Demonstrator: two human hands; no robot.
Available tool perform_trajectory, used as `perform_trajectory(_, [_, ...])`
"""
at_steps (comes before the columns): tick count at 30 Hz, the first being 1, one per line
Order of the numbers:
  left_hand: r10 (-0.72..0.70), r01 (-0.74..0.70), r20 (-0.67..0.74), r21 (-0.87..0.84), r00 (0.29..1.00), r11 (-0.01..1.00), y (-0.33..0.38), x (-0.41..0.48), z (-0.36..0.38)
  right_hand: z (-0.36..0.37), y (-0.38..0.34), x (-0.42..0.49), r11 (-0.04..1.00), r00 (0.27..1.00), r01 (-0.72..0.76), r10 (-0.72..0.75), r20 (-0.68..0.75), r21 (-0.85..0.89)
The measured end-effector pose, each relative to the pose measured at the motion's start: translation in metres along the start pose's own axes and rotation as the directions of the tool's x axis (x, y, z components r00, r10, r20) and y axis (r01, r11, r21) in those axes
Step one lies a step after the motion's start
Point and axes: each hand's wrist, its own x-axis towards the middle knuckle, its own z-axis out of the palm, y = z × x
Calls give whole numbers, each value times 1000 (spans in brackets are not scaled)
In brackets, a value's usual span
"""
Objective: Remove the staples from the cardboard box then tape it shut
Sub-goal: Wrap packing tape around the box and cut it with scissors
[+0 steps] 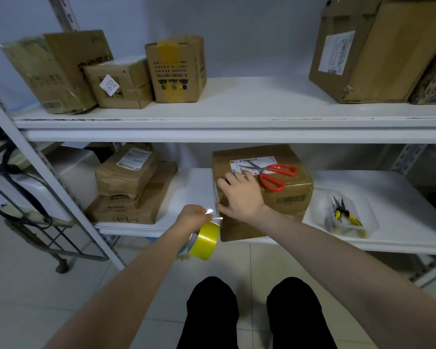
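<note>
On lower shelf [191,187], box [287,195] with scissors [275,173] on top. Right hand [239,195] flat on box corner, fingers [224,183] straight. Left hand [193,217] just beside box, fingers curled, holding yellow tape roll [205,240].

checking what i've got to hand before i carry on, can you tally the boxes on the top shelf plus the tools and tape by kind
plain cardboard boxes on the top shelf: 4
patterned box on the top shelf: 1
red-handled scissors: 1
yellow-handled pliers: 1
tape roll: 1
total: 8
</note>
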Motion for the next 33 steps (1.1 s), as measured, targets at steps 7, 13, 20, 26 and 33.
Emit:
perform_trajectory(7, [1, -38, -116, -317, 993, 948, 5, -2, -12, -3, 26, -31, 986, 998, 65, -62, -22, 156])
perform_trajectory(13, [26, -84, -171, -344, 985, 935, 13, -10, -21, -18, 66, -54, 986, 998, 9, -18, 57, 166])
perform_trajectory(20, [49, -77, -99, -301, 994, 950, 20, -17, -24, -23, 99, -73, 982, 990, -138, 138, 11, 126])
perform_trajectory(26, [92, -103, -53, -273, 994, 956, 35, -20, -18, -30, 127, -84, 946, 946, -319, 321, 41, -52])
perform_trajectory(33, [152, -144, 12, -252, 988, 957, 51, -24, 3, -55, 65, -70, 908, 915, -400, 389, 106, 124])
